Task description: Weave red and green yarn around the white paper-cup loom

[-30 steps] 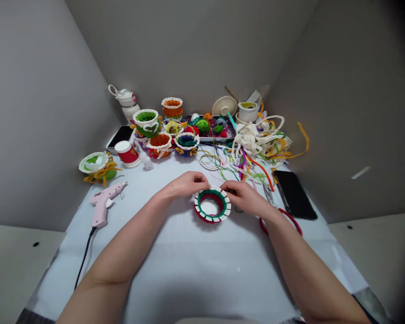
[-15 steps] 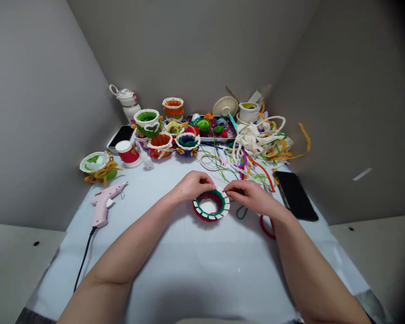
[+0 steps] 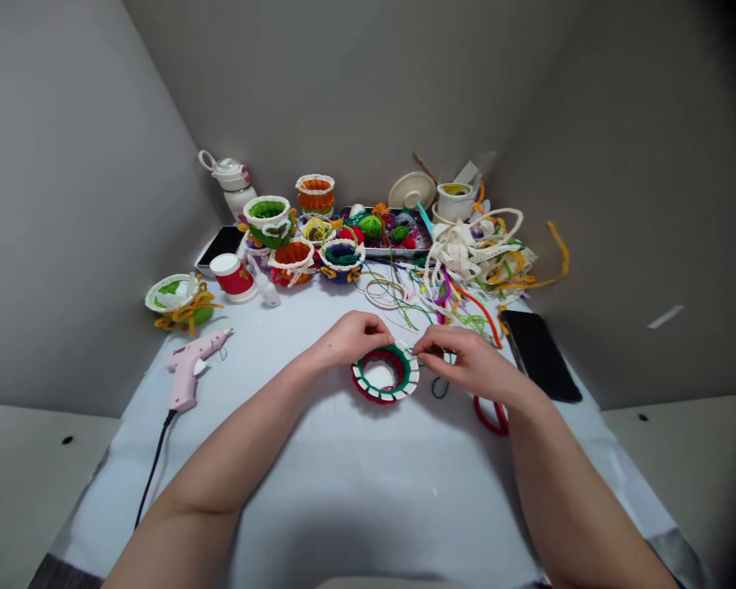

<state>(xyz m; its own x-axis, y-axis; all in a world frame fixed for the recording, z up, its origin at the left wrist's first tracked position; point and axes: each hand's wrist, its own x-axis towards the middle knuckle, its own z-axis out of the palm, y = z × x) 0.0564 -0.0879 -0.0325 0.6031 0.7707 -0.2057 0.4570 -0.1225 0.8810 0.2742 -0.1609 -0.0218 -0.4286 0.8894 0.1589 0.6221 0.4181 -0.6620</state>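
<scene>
A small round basket sits on the table before me, its white paper tabs woven with green yarn on the inside and red on the outside. My left hand pinches the far left of its rim, fingers closed. Just off the right side of the rim, my right hand pinches a thin green yarn between thumb and forefinger. A loose loop of that green yarn lies on the table below the right hand. Beneath the right wrist is a red fuzzy strip, partly hidden.
A pink glue gun with a black cord lies at left, near a red-and-white paper cup. Woven baskets and a tray of yarn balls stand behind. At right are tangled ribbons and a black phone.
My right hand has moved slightly right, away from the rim, drawing the green yarn with it. The left hand stays on the basket's rim.
</scene>
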